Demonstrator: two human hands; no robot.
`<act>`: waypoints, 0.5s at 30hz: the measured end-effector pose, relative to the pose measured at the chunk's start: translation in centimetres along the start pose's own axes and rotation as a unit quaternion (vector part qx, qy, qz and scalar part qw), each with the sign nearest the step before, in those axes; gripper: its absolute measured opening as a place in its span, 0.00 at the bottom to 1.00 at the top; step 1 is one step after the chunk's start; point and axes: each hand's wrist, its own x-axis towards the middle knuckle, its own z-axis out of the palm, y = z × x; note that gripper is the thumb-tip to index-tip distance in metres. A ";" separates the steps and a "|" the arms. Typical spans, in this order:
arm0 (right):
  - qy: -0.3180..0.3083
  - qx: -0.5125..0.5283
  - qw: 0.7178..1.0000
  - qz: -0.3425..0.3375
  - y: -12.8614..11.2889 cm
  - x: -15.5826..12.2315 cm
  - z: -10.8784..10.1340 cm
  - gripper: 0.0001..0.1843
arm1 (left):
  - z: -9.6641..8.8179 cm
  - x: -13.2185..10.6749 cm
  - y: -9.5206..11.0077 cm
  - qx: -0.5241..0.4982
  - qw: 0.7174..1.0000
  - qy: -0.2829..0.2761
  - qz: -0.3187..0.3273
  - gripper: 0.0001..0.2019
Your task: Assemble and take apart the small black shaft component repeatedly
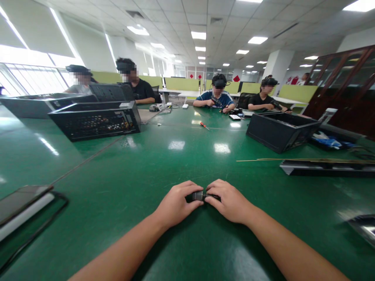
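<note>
Table point(131, 168): glossy green | ceiling point(172, 8): lights point(198, 35) on | hands point(175, 203) point(231, 200): around black cylinder point(198, 195)

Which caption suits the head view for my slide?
Left hand and right hand hold a dark object at a green table, computer cases beyond.

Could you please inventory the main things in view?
dark object: one, black and grey, between both hands
table: one, green, under the hands
screwdriver: one, red-handled, mid-table
cases: several, dark, far left and right
thin rods: a few, brass-coloured, along a dark strip at right
slab: one, dark-topped, left edge
co-workers: at least four, mixed clothing, across the table
cabinet: one, brown, far right
left hand: one, bare, on the object's left end
right hand: one, bare, on its right end
</note>
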 end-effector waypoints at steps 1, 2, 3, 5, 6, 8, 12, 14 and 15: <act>0.000 -0.001 1.000 0.000 0.0 0.0 0.0 0.10 | 0.0 0.0 0.0 0.000 1.000 0.001 0.001 0.14; 0.000 -0.001 1.000 0.001 0.0 0.0 0.0 0.10 | 0.0 0.0 -0.1 0.000 1.000 0.001 0.002 0.14; 0.001 -0.001 1.000 0.001 0.0 0.0 0.0 0.10 | 0.1 0.0 -0.1 0.002 1.000 0.002 0.003 0.14; 0.001 0.000 1.000 0.001 0.0 0.0 -0.1 0.10 | 0.1 0.0 -0.2 0.005 1.000 0.002 0.005 0.14; 0.001 0.001 1.000 0.001 0.0 0.0 -0.1 0.10 | 0.1 0.0 -0.2 0.006 1.000 0.003 0.006 0.14; 0.001 0.002 1.000 0.000 0.0 0.0 -0.1 0.10 | 0.1 0.0 -0.2 0.009 1.000 0.006 0.008 0.14; 0.003 -0.001 1.000 -0.002 0.1 -0.1 -0.1 0.10 | 0.1 -0.1 -0.3 0.010 1.000 0.007 0.008 0.14; 0.001 -0.003 1.000 -0.003 0.1 -0.1 -0.2 0.11 | 0.1 -0.1 -0.3 0.010 1.000 0.005 0.010 0.14; 0.000 -0.004 1.000 -0.003 0.1 -0.1 -0.2 0.11 | 0.1 -0.1 -0.3 0.010 1.000 0.005 0.011 0.14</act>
